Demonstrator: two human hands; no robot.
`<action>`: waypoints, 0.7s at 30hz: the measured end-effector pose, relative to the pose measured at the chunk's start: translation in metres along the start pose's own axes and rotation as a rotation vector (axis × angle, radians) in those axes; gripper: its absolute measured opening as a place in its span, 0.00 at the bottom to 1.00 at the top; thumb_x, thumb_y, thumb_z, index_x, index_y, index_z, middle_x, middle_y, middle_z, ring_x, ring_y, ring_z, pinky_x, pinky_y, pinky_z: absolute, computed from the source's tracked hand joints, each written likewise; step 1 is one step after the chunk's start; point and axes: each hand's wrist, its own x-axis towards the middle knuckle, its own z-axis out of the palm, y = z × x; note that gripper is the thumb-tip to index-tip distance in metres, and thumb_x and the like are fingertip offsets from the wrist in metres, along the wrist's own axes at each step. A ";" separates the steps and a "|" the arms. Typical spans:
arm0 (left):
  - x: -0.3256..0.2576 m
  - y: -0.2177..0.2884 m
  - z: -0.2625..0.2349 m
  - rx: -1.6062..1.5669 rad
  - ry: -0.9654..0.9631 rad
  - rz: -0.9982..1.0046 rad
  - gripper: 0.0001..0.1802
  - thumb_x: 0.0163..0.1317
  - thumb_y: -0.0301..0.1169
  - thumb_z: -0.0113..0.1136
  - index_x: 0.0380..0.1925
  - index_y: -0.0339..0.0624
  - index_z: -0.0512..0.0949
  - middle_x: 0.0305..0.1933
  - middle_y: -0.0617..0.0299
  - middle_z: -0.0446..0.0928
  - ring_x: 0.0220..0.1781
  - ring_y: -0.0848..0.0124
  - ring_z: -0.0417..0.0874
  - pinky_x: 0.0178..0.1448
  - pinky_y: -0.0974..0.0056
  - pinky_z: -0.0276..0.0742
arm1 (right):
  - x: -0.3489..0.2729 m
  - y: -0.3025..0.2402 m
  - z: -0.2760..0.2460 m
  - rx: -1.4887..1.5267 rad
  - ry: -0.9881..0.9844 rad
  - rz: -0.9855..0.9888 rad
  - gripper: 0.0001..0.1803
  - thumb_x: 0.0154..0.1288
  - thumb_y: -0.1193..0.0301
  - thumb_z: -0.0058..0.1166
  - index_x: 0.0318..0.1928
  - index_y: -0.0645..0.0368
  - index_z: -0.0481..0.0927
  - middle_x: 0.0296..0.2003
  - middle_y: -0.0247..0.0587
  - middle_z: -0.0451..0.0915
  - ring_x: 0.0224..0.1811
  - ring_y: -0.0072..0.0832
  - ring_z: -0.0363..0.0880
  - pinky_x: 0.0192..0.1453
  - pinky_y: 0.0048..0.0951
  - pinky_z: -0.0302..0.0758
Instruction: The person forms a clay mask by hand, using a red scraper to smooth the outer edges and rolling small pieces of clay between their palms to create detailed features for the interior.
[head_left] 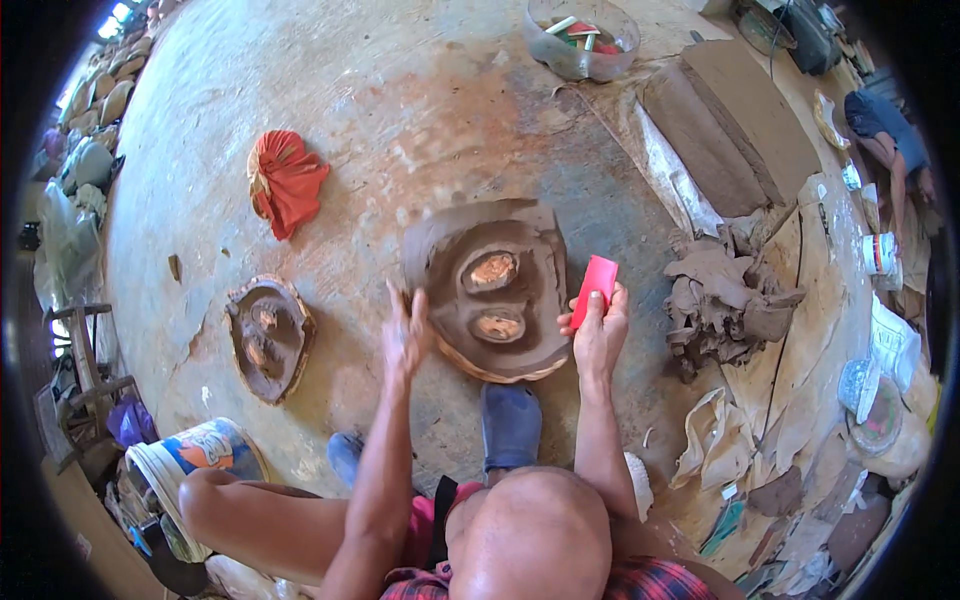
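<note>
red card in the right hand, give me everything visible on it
The red card is a small flat rectangle with rounded corners, plain pinkish-red, plastic by its look. The right hand pinches its lower end, so it stands nearly upright, tilted slightly right. It sits just off the right edge of the wet clay mould; contact with the clay can't be told.

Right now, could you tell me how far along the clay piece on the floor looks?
The clay mould is already coated in brown clay, apart from two oval hollows showing orange. In hand: the left hand presses its left edge, and the right hand holds a red scraper beside it. Left: a heap of clay lumps unused; a second, smaller mould lies untouched.
</note>
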 end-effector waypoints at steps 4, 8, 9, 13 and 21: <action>-0.070 0.043 0.006 -0.283 -0.075 -0.182 0.50 0.78 0.55 0.51 0.85 0.41 0.39 0.74 0.33 0.71 0.74 0.38 0.75 0.74 0.47 0.72 | 0.028 -0.027 0.016 -0.072 0.013 -0.011 0.13 0.86 0.70 0.41 0.61 0.62 0.71 0.34 0.43 0.83 0.23 0.27 0.86 0.22 0.27 0.82; -0.035 0.029 0.004 -0.438 0.254 -0.129 0.47 0.77 0.50 0.57 0.85 0.44 0.47 0.77 0.37 0.70 0.76 0.43 0.75 0.74 0.48 0.73 | 0.045 -0.040 0.062 -0.125 -0.096 -0.002 0.13 0.85 0.69 0.43 0.57 0.66 0.73 0.33 0.46 0.85 0.24 0.31 0.88 0.22 0.29 0.83; -0.016 0.035 -0.006 -0.335 0.272 -0.019 0.45 0.75 0.48 0.60 0.84 0.43 0.52 0.78 0.39 0.69 0.75 0.45 0.76 0.73 0.49 0.74 | 0.049 -0.040 0.068 -0.140 -0.095 -0.003 0.13 0.84 0.69 0.44 0.53 0.69 0.74 0.32 0.48 0.85 0.24 0.33 0.89 0.22 0.31 0.84; 0.067 0.101 -0.018 -0.324 0.063 0.322 0.39 0.71 0.46 0.66 0.78 0.47 0.68 0.74 0.41 0.74 0.68 0.48 0.82 0.69 0.51 0.78 | 0.059 -0.038 0.092 -0.144 -0.006 0.040 0.13 0.83 0.71 0.43 0.48 0.71 0.74 0.29 0.48 0.84 0.22 0.35 0.88 0.21 0.32 0.85; 0.171 0.180 0.010 0.078 -0.574 0.510 0.32 0.66 0.33 0.66 0.72 0.49 0.77 0.63 0.47 0.85 0.64 0.56 0.86 0.69 0.56 0.80 | 0.061 -0.033 0.106 -0.204 -0.028 0.080 0.13 0.82 0.70 0.44 0.47 0.72 0.74 0.29 0.53 0.85 0.24 0.40 0.89 0.23 0.38 0.84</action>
